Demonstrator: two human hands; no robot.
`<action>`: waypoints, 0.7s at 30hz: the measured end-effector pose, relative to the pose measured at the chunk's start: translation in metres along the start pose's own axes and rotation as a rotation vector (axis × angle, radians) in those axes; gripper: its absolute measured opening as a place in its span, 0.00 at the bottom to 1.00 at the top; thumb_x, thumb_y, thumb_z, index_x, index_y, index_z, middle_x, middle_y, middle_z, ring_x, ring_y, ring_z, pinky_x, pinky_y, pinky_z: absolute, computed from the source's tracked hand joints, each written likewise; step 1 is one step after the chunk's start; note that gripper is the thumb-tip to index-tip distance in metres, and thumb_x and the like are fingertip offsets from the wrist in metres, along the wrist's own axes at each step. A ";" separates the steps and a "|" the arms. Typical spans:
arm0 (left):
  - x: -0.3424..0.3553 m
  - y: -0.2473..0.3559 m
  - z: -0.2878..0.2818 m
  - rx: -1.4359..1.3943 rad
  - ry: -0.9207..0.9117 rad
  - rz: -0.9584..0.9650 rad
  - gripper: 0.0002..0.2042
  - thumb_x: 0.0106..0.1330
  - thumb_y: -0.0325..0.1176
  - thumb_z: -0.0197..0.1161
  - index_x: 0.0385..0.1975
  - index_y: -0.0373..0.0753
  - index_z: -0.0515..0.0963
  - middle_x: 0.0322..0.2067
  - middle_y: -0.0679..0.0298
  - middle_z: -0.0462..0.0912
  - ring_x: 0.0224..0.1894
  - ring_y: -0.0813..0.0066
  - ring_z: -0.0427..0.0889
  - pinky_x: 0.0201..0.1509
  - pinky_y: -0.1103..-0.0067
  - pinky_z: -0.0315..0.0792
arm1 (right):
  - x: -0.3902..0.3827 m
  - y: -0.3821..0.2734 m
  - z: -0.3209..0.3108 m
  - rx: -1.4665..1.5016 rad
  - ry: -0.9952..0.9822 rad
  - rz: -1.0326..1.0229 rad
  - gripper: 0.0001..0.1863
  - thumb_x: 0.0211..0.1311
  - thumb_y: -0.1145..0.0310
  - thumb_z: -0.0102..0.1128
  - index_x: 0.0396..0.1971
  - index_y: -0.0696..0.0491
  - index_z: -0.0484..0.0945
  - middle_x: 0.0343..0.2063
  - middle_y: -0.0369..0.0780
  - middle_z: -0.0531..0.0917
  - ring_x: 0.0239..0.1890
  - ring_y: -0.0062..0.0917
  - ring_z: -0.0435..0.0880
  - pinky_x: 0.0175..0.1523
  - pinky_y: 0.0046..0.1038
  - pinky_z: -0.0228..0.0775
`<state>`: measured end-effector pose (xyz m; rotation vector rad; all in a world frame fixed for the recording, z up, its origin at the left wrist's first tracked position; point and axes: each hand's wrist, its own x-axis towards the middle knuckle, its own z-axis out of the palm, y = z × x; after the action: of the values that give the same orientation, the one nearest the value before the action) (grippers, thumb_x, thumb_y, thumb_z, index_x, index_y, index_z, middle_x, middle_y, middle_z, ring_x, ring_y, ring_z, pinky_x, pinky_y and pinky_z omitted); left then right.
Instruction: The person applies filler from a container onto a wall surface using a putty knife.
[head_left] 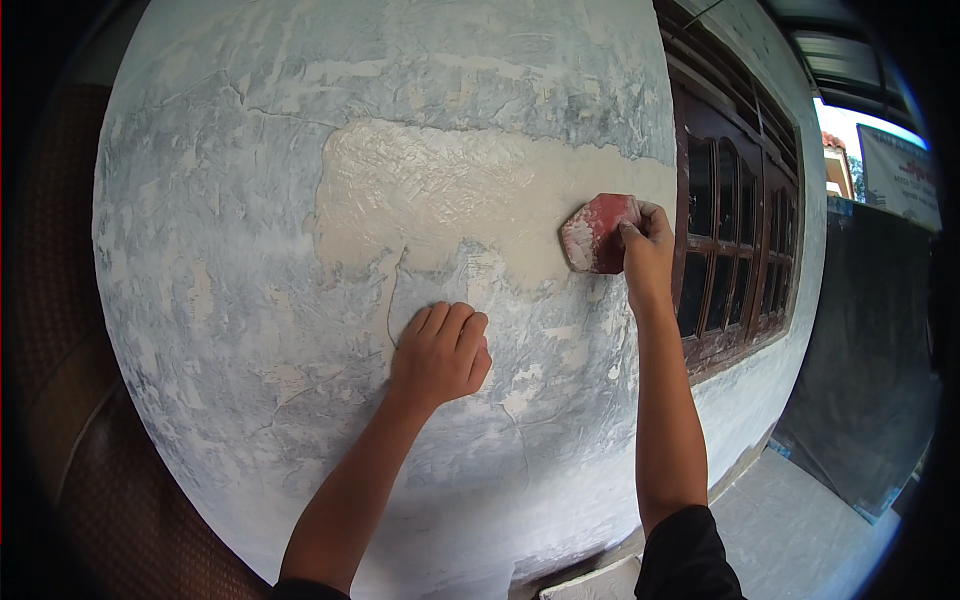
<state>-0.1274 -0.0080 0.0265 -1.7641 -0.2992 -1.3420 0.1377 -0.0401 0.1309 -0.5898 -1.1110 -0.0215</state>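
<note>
My right hand [648, 250] pinches a flat red scraper [605, 232] with angled corners, smeared with whitish filler. The scraper lies at the right part of a cream filler patch [430, 185] spread across the grey-white wall [230, 330]. The patch looks rough and ridged at its left and smoother toward the scraper. Lower and to the left, my left hand [440, 350] is closed in a fist beside the wall, just below the patch. Its palm side is hidden, so I cannot see whether anything is inside.
To the right is a dark brown wooden window [735, 220] with panes. Cracks and pale filler marks cover the wall. A dark panel [855, 350] stands beyond the window, near a banner [900, 175]. Pale floor tiles [790, 530] lie below; brown woven-looking material [140, 490] hangs at left.
</note>
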 end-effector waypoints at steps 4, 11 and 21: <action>0.001 -0.002 -0.001 0.028 -0.001 0.004 0.09 0.54 0.31 0.57 0.34 0.38 0.76 0.30 0.62 0.74 0.31 0.68 0.73 0.37 0.73 0.70 | -0.006 0.003 0.005 -0.160 -0.200 -0.093 0.11 0.61 0.79 0.52 0.44 0.60 0.75 0.38 0.40 0.81 0.38 0.21 0.78 0.48 0.23 0.70; 0.000 0.000 0.001 -0.007 0.006 0.003 0.10 0.51 0.29 0.59 0.32 0.36 0.74 0.31 0.59 0.75 0.32 0.63 0.74 0.37 0.71 0.71 | 0.005 0.000 0.001 -0.073 -0.159 -0.077 0.12 0.60 0.79 0.53 0.44 0.60 0.75 0.38 0.40 0.81 0.40 0.22 0.79 0.49 0.24 0.70; 0.000 0.001 0.001 -0.006 -0.005 -0.004 0.09 0.51 0.29 0.58 0.32 0.36 0.74 0.30 0.59 0.74 0.32 0.63 0.73 0.37 0.70 0.71 | -0.004 0.003 0.007 -0.147 -0.182 -0.140 0.12 0.61 0.80 0.53 0.45 0.61 0.75 0.37 0.40 0.81 0.38 0.21 0.78 0.48 0.23 0.70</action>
<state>-0.1261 -0.0083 0.0258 -1.7728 -0.3019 -1.3436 0.1306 -0.0357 0.1282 -0.6532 -1.3343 -0.1744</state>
